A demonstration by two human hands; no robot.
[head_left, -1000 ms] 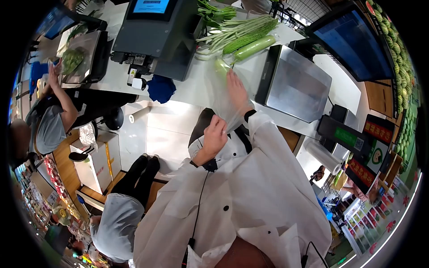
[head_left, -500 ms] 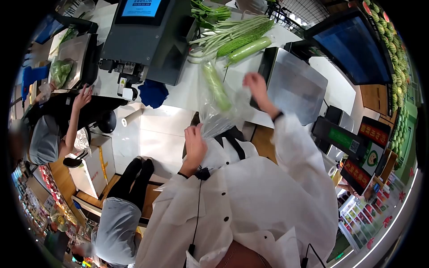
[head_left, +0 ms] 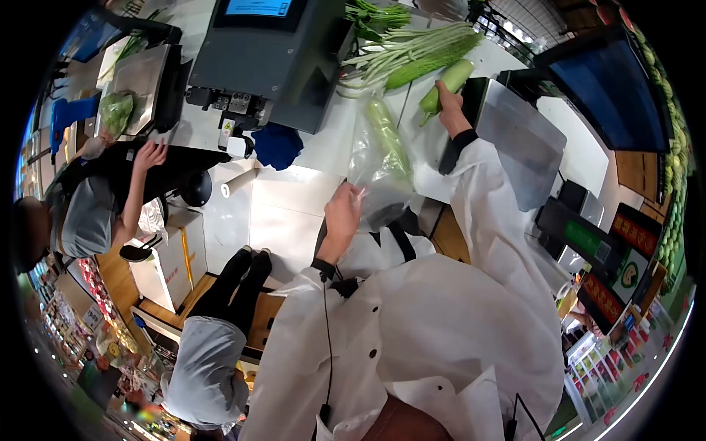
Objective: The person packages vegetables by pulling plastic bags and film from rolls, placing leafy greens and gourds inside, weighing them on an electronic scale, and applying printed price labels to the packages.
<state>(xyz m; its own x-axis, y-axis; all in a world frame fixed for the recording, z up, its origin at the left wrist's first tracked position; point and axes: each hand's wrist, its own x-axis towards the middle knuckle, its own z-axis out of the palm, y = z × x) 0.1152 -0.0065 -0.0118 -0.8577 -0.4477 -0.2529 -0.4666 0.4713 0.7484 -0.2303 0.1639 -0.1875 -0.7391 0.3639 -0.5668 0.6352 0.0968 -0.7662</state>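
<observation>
My left hand pinches the mouth of a clear plastic bag at the counter's near edge. Inside that bag lies a long, light-green gourd, its stem end pointing away from me. My right hand is wrapped round a second light-green gourd, which is on or just above the counter; which of the two I cannot tell. Beside it lie a bumpy green bitter melon and a bundle of long beans, with leafy greens behind them.
A dark machine with a lit screen stands left of the vegetables, a blue cloth below it. To the right are a metal scale plate and a monitor. A co-worker's hand is near another scale.
My right hand has gone from beside the bag to the loose gourd, closed on it and shifted it slightly. My left hand still holds the bag. The whole view has shifted a little.
</observation>
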